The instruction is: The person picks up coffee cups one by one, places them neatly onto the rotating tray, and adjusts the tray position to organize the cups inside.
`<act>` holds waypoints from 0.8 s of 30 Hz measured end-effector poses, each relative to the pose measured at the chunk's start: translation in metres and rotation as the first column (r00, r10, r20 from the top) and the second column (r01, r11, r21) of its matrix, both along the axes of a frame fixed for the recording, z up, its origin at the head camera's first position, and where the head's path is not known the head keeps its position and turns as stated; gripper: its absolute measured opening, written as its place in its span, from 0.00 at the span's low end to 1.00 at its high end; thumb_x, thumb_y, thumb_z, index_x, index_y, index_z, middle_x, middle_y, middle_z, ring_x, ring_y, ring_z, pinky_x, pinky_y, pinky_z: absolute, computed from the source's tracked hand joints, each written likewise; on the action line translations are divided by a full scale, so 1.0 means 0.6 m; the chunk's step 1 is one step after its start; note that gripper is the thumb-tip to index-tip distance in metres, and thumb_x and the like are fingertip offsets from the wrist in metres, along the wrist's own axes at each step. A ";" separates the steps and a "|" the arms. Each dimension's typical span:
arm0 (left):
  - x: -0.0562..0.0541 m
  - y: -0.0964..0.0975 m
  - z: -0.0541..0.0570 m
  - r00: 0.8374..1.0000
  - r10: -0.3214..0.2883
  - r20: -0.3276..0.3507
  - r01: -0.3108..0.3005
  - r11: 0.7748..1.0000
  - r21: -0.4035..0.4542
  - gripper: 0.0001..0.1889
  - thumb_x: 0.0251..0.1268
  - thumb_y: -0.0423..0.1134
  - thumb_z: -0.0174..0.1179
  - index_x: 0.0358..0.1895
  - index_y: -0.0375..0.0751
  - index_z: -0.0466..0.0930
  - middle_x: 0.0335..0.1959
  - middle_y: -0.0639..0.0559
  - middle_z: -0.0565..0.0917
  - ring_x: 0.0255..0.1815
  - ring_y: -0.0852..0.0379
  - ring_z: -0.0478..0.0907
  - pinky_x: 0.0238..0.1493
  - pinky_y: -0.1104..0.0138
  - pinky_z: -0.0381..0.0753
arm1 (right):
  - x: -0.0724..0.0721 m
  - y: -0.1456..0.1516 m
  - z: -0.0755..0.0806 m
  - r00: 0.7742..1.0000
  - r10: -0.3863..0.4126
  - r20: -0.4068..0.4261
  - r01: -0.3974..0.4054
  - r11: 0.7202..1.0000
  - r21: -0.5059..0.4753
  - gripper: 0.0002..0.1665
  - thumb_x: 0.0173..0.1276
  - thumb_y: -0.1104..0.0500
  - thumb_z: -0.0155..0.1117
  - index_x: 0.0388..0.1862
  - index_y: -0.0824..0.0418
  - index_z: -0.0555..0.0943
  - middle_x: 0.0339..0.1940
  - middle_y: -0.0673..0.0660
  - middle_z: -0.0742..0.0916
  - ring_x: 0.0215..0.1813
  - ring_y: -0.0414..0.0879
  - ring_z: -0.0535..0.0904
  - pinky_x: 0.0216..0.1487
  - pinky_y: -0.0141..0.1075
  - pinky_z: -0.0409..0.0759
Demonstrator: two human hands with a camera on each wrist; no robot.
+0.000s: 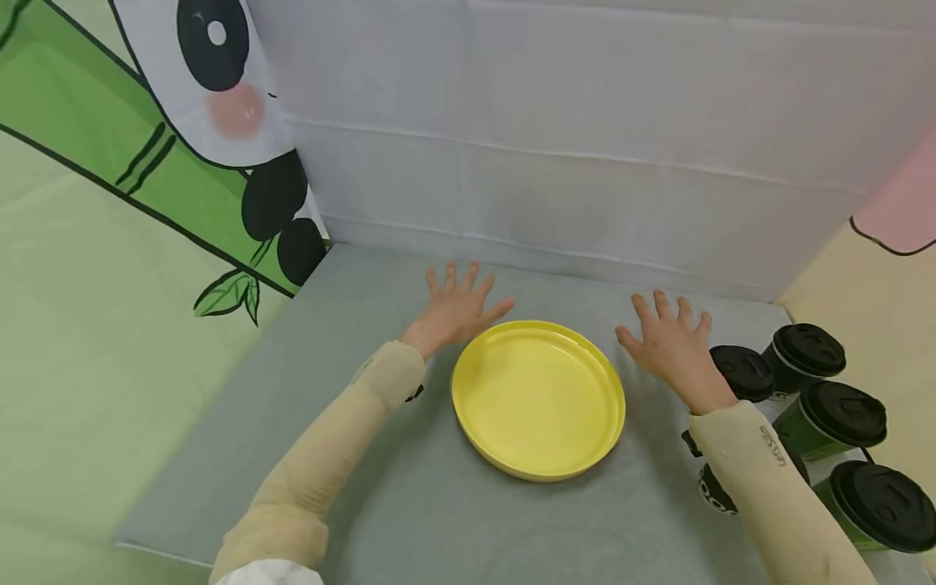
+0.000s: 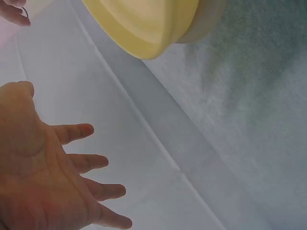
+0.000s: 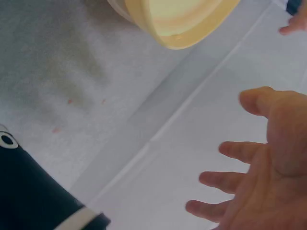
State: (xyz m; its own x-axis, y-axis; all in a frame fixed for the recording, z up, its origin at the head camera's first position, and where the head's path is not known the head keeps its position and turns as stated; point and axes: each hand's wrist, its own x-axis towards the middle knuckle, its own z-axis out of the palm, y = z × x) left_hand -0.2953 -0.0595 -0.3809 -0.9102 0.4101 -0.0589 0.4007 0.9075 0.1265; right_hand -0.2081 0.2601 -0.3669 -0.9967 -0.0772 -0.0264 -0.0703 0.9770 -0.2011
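Observation:
A round yellow plate with a raised rim lies on the grey tabletop between the two hands. Just beyond its upper left edge, my left hand is held with fingers spread, apart from the rim and holding nothing. To the plate's upper right, my right hand also has its fingers spread and holds nothing. Both palms, the left palm and the right palm, show bare in their wrist views. Beneath the yellow rim, a paler base shows in the left wrist view.
Several paper cups with black lids, such as a green cup, stand along the right side, partly hidden by the right forearm. One dark cup fills the right wrist view's lower left. A white cloth wall rises behind the table.

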 end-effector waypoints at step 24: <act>-0.006 -0.001 -0.033 0.998 -0.055 0.003 0.055 0.998 -0.023 0.39 0.76 0.70 0.29 0.77 0.49 0.63 0.81 0.39 0.50 0.79 0.27 0.41 0.68 0.27 0.33 | 0.210 0.089 -0.007 0.992 -0.122 0.029 0.118 0.985 0.123 0.44 0.74 0.32 0.52 0.70 0.66 0.67 0.69 0.80 0.63 0.65 0.81 0.56 0.53 0.79 0.54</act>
State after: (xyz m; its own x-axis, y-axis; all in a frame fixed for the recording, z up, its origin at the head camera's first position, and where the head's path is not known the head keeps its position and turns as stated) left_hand -0.2990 -0.0603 -0.4005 -0.8860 0.4581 -0.0710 0.4499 0.8867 0.1069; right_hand -0.0824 0.3137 -0.3713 -0.9967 0.0491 -0.0642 0.0543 0.9952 -0.0813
